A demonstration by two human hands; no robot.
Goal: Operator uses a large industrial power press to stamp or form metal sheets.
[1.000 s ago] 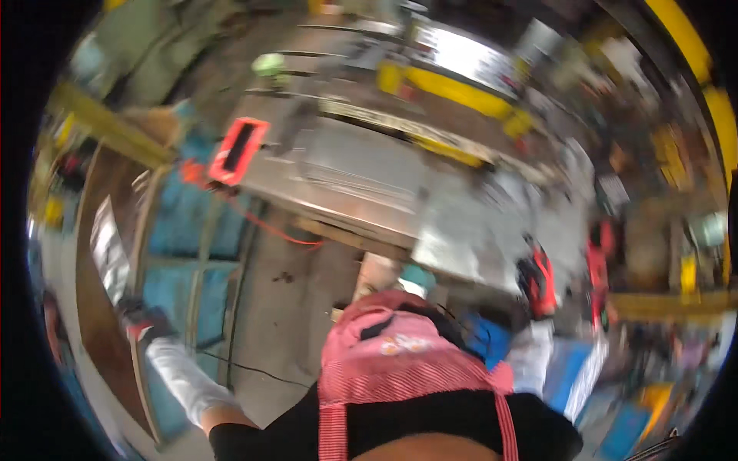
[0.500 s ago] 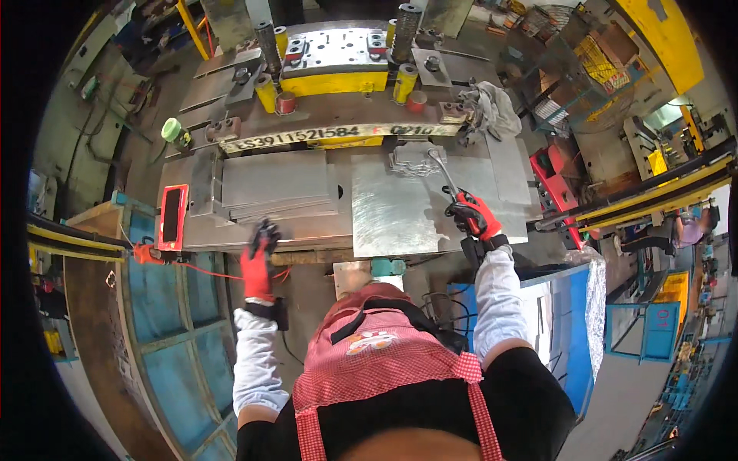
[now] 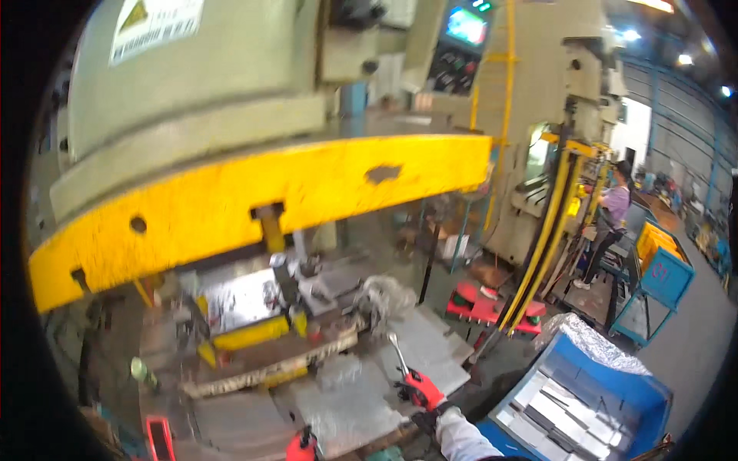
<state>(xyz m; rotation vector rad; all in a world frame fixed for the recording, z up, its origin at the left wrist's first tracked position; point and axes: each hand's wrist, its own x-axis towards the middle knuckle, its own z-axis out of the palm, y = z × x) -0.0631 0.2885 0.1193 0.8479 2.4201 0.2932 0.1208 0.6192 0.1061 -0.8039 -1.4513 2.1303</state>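
Note:
My right hand (image 3: 420,389), in a red and black glove, is closed around a long shiny metal hand tool (image 3: 399,352) with a narrow shaft. The tool tilts up over the grey metal sheets (image 3: 419,346) on the right of the press table. At the lower edge my left hand (image 3: 301,447), gloved alike, is partly cut off and blurred; its fingers are hard to read. It is nearest to a large flat metal sheet (image 3: 346,411). Another stack of grey sheets (image 3: 238,419) lies left of it. Behind is the bright-topped die (image 3: 246,300) with its yellow base.
The press's thick yellow beam (image 3: 323,184) spans the upper view. A crumpled grey cloth (image 3: 387,298) lies beside the die. A blue bin (image 3: 657,399) with metal pieces stands at right, near yellow-black posts (image 3: 536,246). A person (image 3: 615,201) stands farther off. A red-framed phone (image 3: 159,439) is lower left.
My view has swung up and to the right, bringing the press, control screen and blue bin into sight. The metal tool stays in my right hand, lifted off the small stacked parts.

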